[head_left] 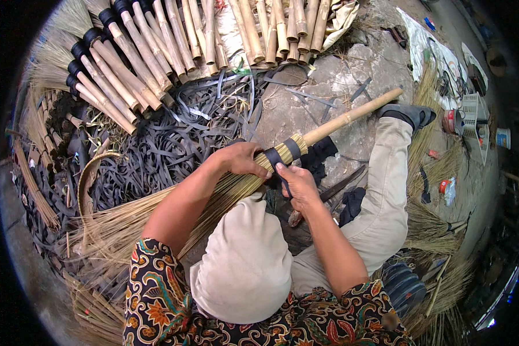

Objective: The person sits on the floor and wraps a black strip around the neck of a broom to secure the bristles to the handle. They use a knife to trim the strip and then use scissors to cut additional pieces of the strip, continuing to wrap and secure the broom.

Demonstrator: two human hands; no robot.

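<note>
A broom lies slantwise before me, its bamboo handle (352, 118) toward the upper right and its straw bristles (121, 213) fanning to the lower left. Around the bound neck run bands of black rubber strip (292, 148). My left hand (243, 160) is closed over the straw just below these bands, thumb against the lower one. Close beside it, my right hand (299, 185) pinches a black strip between thumb and fingers at the neck's near side. Part of that strip is hidden by the fingers.
Several brooms with bamboo handles (150, 46) lie at the far left. Tangled black strips (155, 144) cover the ground beyond my left arm. A dark blade (343, 183) lies right of my right hand. Loose straw bundles (432, 225) and a white basket (473, 118) are farther right.
</note>
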